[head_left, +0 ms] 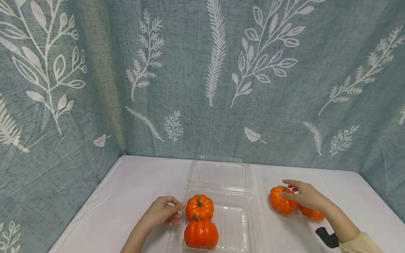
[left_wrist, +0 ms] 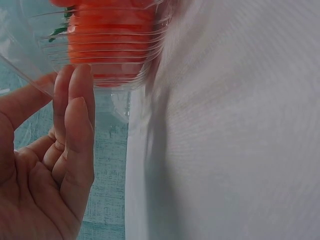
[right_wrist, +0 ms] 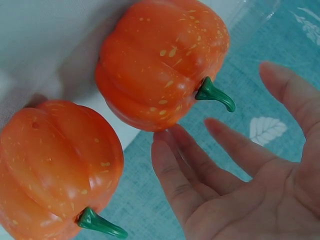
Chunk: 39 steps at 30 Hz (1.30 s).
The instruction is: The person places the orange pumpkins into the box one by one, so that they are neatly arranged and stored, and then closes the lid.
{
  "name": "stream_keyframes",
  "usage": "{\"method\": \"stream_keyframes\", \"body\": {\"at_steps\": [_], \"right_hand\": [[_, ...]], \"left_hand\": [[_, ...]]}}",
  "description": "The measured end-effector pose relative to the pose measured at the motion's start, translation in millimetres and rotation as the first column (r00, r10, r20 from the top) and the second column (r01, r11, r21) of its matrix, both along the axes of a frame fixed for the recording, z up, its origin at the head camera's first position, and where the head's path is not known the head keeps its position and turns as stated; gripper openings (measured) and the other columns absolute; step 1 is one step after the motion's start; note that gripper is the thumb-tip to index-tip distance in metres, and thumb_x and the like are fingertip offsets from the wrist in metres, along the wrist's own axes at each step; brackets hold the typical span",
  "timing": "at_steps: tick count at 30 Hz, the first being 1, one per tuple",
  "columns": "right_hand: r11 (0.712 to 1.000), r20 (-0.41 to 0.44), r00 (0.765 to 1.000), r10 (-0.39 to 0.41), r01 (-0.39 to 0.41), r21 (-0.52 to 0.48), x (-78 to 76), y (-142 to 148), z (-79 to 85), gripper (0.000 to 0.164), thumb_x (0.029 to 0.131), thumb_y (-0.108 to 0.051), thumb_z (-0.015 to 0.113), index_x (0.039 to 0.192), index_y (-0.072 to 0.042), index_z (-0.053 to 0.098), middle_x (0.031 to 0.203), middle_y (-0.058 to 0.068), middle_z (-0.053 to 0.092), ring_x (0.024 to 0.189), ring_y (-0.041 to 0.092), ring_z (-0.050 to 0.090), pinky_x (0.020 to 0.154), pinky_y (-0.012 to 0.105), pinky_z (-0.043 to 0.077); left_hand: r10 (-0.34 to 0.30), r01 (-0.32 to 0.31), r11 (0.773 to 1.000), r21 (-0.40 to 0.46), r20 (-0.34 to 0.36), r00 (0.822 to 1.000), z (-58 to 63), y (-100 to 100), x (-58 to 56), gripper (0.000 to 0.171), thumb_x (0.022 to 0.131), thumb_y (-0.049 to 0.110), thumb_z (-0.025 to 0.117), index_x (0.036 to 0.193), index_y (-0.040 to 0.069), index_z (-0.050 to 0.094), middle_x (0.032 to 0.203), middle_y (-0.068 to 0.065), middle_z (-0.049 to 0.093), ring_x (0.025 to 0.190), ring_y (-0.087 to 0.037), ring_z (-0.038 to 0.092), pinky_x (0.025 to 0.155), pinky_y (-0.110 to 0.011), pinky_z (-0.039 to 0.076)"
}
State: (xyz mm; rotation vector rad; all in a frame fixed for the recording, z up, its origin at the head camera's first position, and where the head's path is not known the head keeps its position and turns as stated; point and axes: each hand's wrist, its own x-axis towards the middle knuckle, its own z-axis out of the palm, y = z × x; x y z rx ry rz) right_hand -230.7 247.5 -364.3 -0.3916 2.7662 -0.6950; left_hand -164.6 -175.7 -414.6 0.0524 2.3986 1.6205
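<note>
A clear plastic container (head_left: 232,226) lies with its lid (head_left: 221,174) folded back. Two small orange pumpkins with green stems sit along its left side: a ribbed, flatter one (head_left: 199,211) behind and a smoother one (head_left: 201,235) in front. My left hand (head_left: 162,211) pinches the container's left rim between thumb and fingers. On the right, my right hand (head_left: 306,195) hovers with spread, relaxed fingers over a speckled pumpkin (head_left: 278,203). In the right wrist view, the fingertips lie close to that pumpkin (right_wrist: 160,65); contact is hard to tell. Another speckled pumpkin (right_wrist: 60,170) is beside it, partly under the hand.
A white cloth (head_left: 133,182) covers the table. Blue-green curtains (head_left: 190,123) with white leaf prints hang behind it and at both sides. A black strap piece (head_left: 327,238) sits at the right wrist, by a pale sleeve (head_left: 360,244).
</note>
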Motion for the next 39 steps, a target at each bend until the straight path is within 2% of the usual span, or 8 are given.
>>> {"method": "stream_keyframes", "body": {"at_steps": [21, 39], "right_hand": [[0.999, -0.001, 1.000, 0.007, -0.007, 0.041, -2.6, -3.2, -5.8, 0.056, 0.082, -0.033, 0.068, 0.121, 0.004, 0.052, 0.117, 0.031, 0.052, 0.099, 0.041, 0.054, 0.081, 0.054, 0.048], [0.999, 0.028, 1.000, 0.007, -0.008, 0.036, -5.8, -1.8, -9.7, 0.058, 0.084, -0.034, 0.066, 0.126, 0.001, 0.049, 0.116, 0.030, 0.053, 0.102, 0.043, 0.053, 0.082, 0.055, 0.046]], "left_hand": [[-0.004, 0.004, 1.000, 0.009, 0.003, 1.000, 0.1, 0.4, -0.5, 0.030, 0.088, 0.027, 0.061, 0.086, -0.002, 0.060, 0.059, -0.002, 0.062, 0.048, -0.010, 0.059, 0.048, -0.027, 0.052], [-0.001, 0.001, 1.000, 0.008, 0.002, 1.000, -1.2, 0.1, -1.1, 0.030, 0.088, 0.027, 0.062, 0.087, -0.003, 0.059, 0.060, -0.003, 0.063, 0.048, -0.010, 0.058, 0.049, -0.027, 0.053]]}}
